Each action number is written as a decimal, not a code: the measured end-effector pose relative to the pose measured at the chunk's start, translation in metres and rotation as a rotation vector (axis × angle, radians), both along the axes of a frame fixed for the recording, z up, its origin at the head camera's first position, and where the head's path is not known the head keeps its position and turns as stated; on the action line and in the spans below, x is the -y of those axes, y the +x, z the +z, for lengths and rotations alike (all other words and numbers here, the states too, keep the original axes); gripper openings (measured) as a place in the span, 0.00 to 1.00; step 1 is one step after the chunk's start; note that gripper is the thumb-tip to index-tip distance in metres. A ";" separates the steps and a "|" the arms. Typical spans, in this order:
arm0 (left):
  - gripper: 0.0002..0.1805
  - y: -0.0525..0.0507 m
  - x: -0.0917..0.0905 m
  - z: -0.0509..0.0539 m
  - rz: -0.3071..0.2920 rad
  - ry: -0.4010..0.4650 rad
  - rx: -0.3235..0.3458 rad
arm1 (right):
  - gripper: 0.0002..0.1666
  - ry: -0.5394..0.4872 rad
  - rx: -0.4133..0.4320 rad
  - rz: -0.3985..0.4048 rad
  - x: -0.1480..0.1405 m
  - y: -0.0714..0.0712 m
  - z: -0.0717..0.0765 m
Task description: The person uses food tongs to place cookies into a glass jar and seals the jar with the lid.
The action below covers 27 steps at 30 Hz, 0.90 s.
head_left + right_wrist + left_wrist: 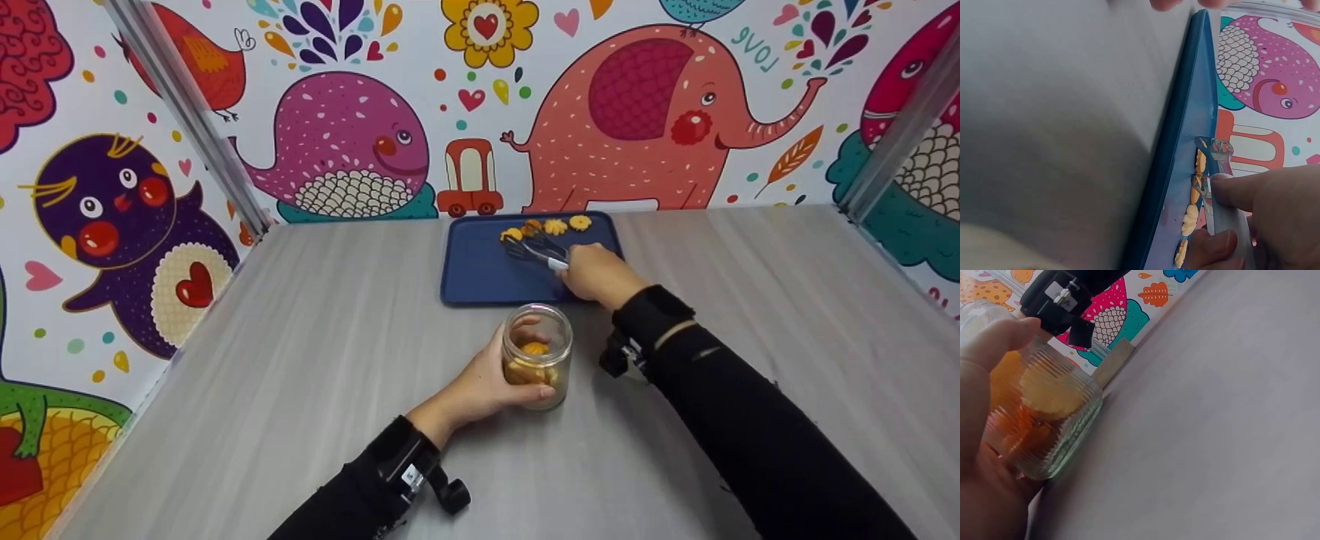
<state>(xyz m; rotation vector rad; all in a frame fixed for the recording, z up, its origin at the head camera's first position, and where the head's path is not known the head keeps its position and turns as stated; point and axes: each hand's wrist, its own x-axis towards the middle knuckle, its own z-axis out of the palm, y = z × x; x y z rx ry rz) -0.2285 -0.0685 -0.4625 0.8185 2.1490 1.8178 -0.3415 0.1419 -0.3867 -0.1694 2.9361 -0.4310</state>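
Observation:
My left hand (487, 379) is curled round a ribbed glass jar (559, 382) standing on the table. Inside the jar are several golden cookies (1050, 391). My right hand (604, 274) grips tongs (556, 263) with light handles and dark slotted heads, reaching over a blue tray (480, 281). Along the tray's far side lie several cookies in a row, among them a flower-shaped cookie (555, 226) and a ring-like cookie (580, 223). In the right wrist view, the tong heads stand on either side of the end cookie (1201, 161); whether they touch it I cannot tell.
The grey wood-grain table (315, 337) extends round the tray and jar. Behind it rises a wall (480, 112) printed with cartoon animals, and metal posts (187, 112) stand at the corners. Each wrist wears a black strap with a camera (450, 491).

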 end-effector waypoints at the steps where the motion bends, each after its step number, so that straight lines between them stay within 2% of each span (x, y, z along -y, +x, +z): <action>1: 0.50 0.000 0.000 0.000 0.002 -0.004 0.000 | 0.22 0.002 0.007 -0.009 0.002 -0.002 0.000; 9: 0.52 -0.001 0.000 -0.002 0.000 0.008 0.023 | 0.22 -0.011 0.024 -0.044 0.012 -0.013 -0.003; 16: 0.52 0.000 0.000 -0.001 0.006 -0.005 0.017 | 0.23 -0.021 0.025 -0.061 0.015 -0.023 -0.005; 27: 0.53 0.000 0.000 -0.002 -0.001 0.013 0.030 | 0.20 -0.023 -0.037 -0.038 0.015 -0.027 -0.009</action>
